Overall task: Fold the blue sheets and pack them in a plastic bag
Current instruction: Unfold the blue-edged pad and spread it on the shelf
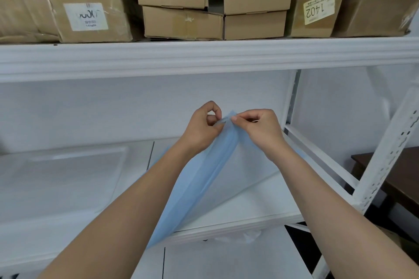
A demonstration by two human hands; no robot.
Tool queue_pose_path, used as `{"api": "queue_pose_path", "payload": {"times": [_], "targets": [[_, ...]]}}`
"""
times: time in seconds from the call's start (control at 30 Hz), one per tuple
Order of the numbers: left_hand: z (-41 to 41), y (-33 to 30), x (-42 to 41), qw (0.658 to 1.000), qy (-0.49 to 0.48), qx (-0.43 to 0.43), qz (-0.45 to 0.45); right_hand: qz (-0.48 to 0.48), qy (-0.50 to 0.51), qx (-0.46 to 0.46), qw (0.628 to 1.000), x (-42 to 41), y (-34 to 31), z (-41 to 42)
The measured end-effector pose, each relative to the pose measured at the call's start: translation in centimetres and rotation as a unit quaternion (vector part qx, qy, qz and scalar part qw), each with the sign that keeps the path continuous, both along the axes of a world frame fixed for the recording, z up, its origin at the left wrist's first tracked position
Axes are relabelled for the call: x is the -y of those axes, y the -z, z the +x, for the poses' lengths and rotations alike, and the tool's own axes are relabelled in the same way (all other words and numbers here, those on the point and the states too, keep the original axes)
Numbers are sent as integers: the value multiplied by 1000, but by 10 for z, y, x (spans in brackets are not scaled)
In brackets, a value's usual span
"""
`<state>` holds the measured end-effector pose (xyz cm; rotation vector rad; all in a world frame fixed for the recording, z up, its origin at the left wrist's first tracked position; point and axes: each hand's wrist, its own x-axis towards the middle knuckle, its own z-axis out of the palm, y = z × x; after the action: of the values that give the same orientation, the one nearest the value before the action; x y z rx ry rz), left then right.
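A thin light-blue sheet hangs in a long drape from my two hands down past the front edge of the white shelf board. My left hand pinches its top corner with thumb and fingers. My right hand pinches the same top edge right beside it, fingertips almost touching the left ones. Both hands are raised above the shelf board. A flat stack of clear plastic bags lies on the shelf to the left.
Several cardboard boxes crowd the upper shelf. A white perforated upright stands at the right, with a dark wooden table behind it. A crumpled clear plastic piece lies on the lower shelf level.
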<state>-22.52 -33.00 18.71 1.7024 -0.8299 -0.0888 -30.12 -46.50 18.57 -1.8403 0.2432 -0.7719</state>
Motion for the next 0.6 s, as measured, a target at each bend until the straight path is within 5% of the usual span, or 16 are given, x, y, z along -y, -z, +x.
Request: {"api": "queue_pose_path", "payload": {"times": [0.33, 0.6], "targets": [[1, 15, -38, 997, 37, -26, 65, 8, 90, 35, 995, -23, 1, -2], [4, 51, -51, 981, 57, 95, 160, 37, 163, 61, 984, -26, 1, -22]]}}
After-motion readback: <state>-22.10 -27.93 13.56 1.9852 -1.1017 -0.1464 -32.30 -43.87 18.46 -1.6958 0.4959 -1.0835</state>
